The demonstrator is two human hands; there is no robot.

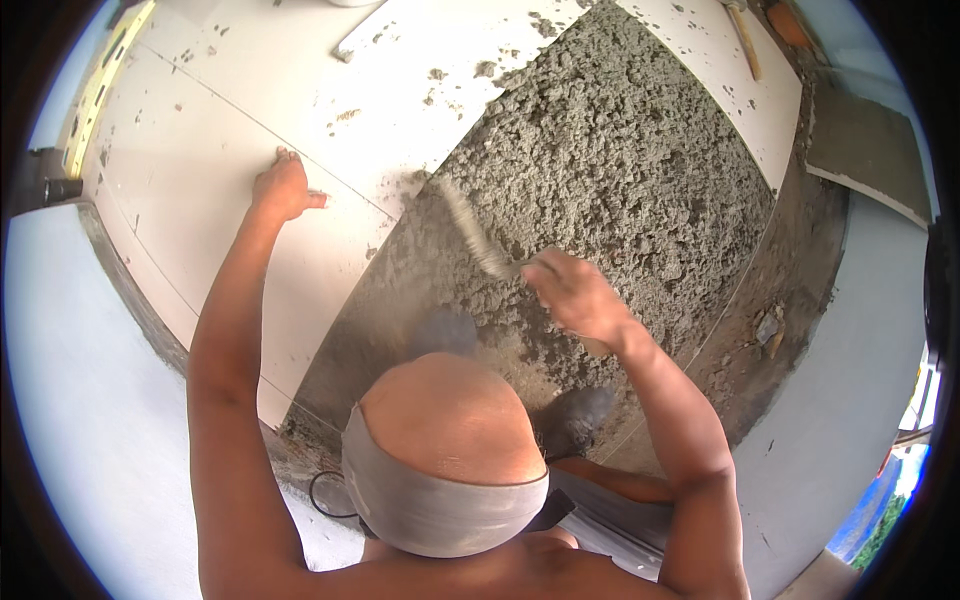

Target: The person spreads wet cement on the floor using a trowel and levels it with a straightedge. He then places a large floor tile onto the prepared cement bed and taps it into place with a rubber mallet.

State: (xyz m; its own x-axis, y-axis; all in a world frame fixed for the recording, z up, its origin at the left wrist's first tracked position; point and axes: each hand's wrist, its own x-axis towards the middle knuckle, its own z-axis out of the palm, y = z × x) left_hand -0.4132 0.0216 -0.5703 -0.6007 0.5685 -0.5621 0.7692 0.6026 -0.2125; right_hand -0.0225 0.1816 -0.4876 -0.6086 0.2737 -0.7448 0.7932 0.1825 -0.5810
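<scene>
Rests spread left grip (pixel 284 188) on pale tile (pixel 200 170), seemingly for balance, and wraps right grip (pixel 577 295) around trowel (pixel 472 233) at edge of mortar (pixel 640 150)

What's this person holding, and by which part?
The right hand grips a long, grey-bladed trowel by its tan handle; the left hand holds nothing.

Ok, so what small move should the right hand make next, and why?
Probably draw the trowel back from the white tile across the mortar: the right hand holds it with its tip near the tile's edge, and the mortar surface looks rough.
</scene>
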